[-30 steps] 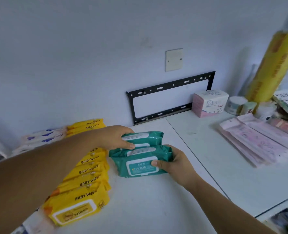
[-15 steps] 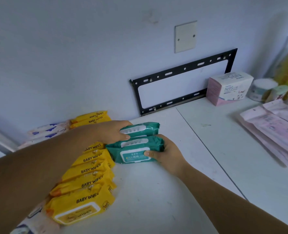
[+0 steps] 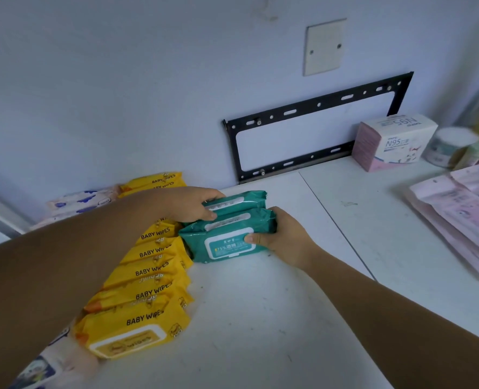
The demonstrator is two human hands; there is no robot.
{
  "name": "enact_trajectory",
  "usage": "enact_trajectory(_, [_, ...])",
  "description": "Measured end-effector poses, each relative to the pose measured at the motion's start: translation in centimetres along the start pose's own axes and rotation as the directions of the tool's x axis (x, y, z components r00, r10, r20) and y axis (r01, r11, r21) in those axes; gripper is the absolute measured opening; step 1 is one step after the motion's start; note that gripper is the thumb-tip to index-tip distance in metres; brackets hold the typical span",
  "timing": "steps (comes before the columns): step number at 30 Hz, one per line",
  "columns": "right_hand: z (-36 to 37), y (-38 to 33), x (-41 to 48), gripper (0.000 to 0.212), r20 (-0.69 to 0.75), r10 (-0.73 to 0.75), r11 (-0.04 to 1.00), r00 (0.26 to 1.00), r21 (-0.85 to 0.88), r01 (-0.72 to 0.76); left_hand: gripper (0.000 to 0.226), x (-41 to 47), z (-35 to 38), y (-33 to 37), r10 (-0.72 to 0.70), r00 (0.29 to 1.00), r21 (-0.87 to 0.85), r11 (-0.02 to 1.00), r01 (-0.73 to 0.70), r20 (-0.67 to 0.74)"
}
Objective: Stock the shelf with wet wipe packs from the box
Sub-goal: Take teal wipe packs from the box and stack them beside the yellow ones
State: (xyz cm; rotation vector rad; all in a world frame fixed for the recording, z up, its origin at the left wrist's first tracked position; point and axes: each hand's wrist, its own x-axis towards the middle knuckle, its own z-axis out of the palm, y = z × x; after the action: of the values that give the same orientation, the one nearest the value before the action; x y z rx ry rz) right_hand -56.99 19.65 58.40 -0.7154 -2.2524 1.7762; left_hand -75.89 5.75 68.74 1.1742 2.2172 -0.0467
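Two teal wet wipe packs lie on the white shelf, close to the wall. My right hand grips the front teal pack by its right end, thumb on the white lid label. My left hand holds the rear teal pack at its left end, fingers curled over its top. Both packs sit just right of a row of several yellow baby wipes packs that overlap from front to back. No box is in view.
White and blue wipe packs lie left of the yellow row. A black metal bracket is fixed to the wall behind. At the right stand an N95 mask box, small tubs and flat pink packets.
Both hands have slid the two teal packs back and left, up against the yellow row. The camera has tilted down and to the left.
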Motion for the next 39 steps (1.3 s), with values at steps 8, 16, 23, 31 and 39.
enact_trajectory(8, [-0.5,-0.3,-1.2,0.055,-0.004,0.017,0.996,1.0,-0.084,-0.017,0.06,-0.5,0.4,-0.1,-0.005,0.997,0.03,1.0,0.007,-0.082])
enact_trajectory(16, [-2.8,-0.7,-3.6,0.079,-0.098,0.055,0.928,0.994,-0.363,-0.087,0.048,-2.9,0.1,4.3,0.246,0.917,0.096,0.969,-0.227,-0.314])
enact_trajectory(23, [-7.6,-0.7,-10.7,0.047,-0.232,0.018,0.862,0.973,-0.489,-0.133,0.027,-4.0,2.6,11.5,0.459,0.859,0.026,0.885,-0.466,-0.225])
enact_trajectory(31, [-15.5,0.6,-24.6,0.031,-0.434,0.071,0.809,0.898,-0.501,-0.306,0.019,-5.3,8.4,22.3,0.645,0.762,0.092,0.764,-0.639,-0.067])
enact_trajectory(39, [-20.3,6.2,-37.7,0.019,-0.601,0.136,0.831,0.788,-0.363,-0.421,0.024,-8.1,16.7,35.8,0.77,0.63,0.167,0.61,-0.774,0.104])
